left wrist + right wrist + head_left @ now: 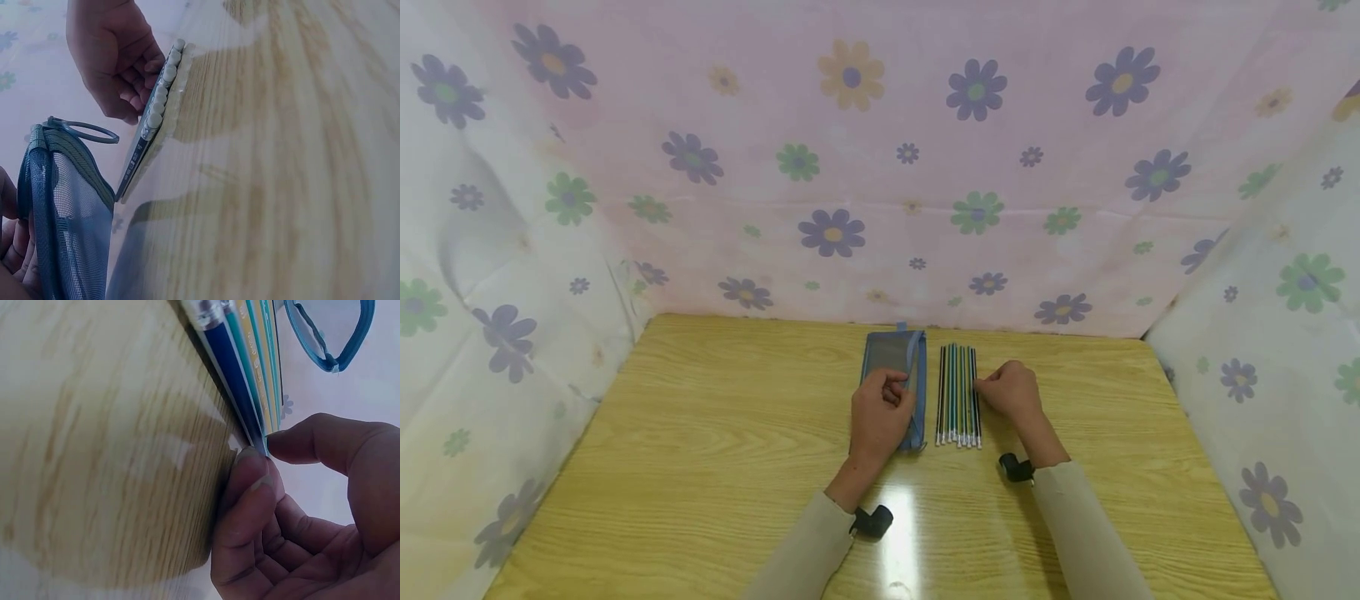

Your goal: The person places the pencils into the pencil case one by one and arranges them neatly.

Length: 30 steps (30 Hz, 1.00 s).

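A blue mesh zipper pencil case [887, 348] lies lengthwise near the back of the table. My left hand [880, 418] is over its front half, fingers curled at the upper edge of the case. The zipper pull [90, 132] sticks out at the near corner in the left wrist view. Just right of the case, several striped pencils [958, 396] lie side by side, white eraser ends toward me. With thumb and fingertips, my right hand [1012, 390] pinches the dark blue pencil [230, 365] at the right end of the row. Its far part is hidden behind those fingers.
The wooden table [715, 433] has flowered cloth [910, 192] hanging behind it and along both sides. A dark wrist camera [872, 522] sits on the left wrist, and another [1015, 467] on the right.
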{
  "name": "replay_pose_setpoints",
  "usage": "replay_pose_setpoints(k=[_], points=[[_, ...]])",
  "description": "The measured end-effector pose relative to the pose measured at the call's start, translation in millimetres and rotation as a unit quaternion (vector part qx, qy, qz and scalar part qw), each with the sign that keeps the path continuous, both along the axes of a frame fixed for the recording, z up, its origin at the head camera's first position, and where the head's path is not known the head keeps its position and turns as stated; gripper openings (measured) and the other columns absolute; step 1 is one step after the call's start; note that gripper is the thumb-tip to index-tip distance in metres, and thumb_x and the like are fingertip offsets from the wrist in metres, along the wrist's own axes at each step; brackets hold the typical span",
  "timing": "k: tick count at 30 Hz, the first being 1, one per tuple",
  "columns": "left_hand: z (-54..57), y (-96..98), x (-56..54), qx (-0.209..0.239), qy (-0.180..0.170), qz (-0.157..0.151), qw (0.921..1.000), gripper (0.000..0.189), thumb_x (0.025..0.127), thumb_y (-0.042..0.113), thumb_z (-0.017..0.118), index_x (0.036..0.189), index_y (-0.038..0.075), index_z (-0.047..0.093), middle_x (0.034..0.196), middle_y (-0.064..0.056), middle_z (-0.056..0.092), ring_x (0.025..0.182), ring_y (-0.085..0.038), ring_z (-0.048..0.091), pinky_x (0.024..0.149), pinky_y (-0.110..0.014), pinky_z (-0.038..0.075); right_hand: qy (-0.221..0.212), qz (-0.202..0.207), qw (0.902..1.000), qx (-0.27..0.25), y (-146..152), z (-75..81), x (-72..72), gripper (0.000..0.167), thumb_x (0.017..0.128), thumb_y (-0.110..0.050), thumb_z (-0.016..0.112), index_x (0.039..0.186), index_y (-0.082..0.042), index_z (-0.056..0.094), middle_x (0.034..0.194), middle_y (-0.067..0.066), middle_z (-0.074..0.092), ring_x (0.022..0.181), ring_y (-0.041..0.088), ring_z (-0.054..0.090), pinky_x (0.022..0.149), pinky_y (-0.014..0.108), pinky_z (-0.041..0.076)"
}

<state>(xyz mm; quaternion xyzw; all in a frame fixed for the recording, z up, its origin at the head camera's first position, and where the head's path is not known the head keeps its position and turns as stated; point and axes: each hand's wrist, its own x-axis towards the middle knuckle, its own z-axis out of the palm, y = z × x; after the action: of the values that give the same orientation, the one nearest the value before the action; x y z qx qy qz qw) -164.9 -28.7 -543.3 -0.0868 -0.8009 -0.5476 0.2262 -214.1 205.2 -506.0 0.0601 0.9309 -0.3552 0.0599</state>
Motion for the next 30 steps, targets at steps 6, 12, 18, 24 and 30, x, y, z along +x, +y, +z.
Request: replay_pose_setpoints(k=[6,12,18,24,30], points=[[0.3,-0.4,0.0,0.004,-0.011,-0.003,0.9999,0.019,0.092,0.001,0.068,0.109,0.004,0.074,0.086,-0.002,0.067,0.064,-0.010,0.062,0.059,-0.027,0.055,-0.007,0.006,0.9999,0.009,1,-1.5,-2.7,0.037,0.094,-0.023,0.073,0.062,-0.005,0.073,0.052,0.003,0.062,0.050,0.019,0.055,0.054,0.032,0.044],[-0.6,-0.5,-0.3,0.009,-0.001,-0.005,0.9999,0.019,0.092,0.000,0.068,0.110,0.004,0.074,0.087,-0.002,0.066,0.065,-0.010,0.063,0.058,-0.027,0.056,-0.011,0.008,0.9998,0.017,1,-2.5,-4.3,0.035,0.093,-0.023,0.073,0.064,-0.004,0.075,0.056,0.005,0.066,0.054,0.022,0.059,0.056,0.032,0.045],[-1.3,-0.3,-1.0,0.011,0.006,-0.004,0.9999,0.019,0.091,-0.001,0.068,0.109,0.004,0.075,0.086,-0.002,0.066,0.064,-0.010,0.062,0.058,-0.026,0.055,-0.006,0.013,0.9995,0.028,-1,-2.7,-5.3,0.039,0.093,-0.025,0.075,0.058,-0.006,0.070,0.053,0.004,0.062,0.050,0.020,0.055,0.055,0.032,0.044],[-0.4,-0.2,-0.5,0.012,0.000,-0.005,0.9999,0.019,0.091,-0.001,0.068,0.108,0.004,0.075,0.085,-0.002,0.065,0.063,-0.010,0.061,0.057,-0.026,0.055,-0.017,0.008,0.9993,0.033,-3,-4.2,-8.4,0.044,0.090,-0.026,0.075,0.052,-0.012,0.061,0.046,-0.002,0.050,0.043,0.015,0.044,0.049,0.030,0.040],[-0.8,0.2,-1.3,0.010,0.010,-0.002,0.9999,0.019,0.090,-0.001,0.068,0.108,0.003,0.075,0.085,-0.002,0.066,0.064,-0.010,0.062,0.057,-0.026,0.055,-0.022,-0.005,0.9991,0.035,-4,-4.9,-10.8,0.044,0.089,-0.026,0.077,0.052,-0.014,0.056,0.047,-0.003,0.044,0.043,0.015,0.041,0.047,0.030,0.037]])
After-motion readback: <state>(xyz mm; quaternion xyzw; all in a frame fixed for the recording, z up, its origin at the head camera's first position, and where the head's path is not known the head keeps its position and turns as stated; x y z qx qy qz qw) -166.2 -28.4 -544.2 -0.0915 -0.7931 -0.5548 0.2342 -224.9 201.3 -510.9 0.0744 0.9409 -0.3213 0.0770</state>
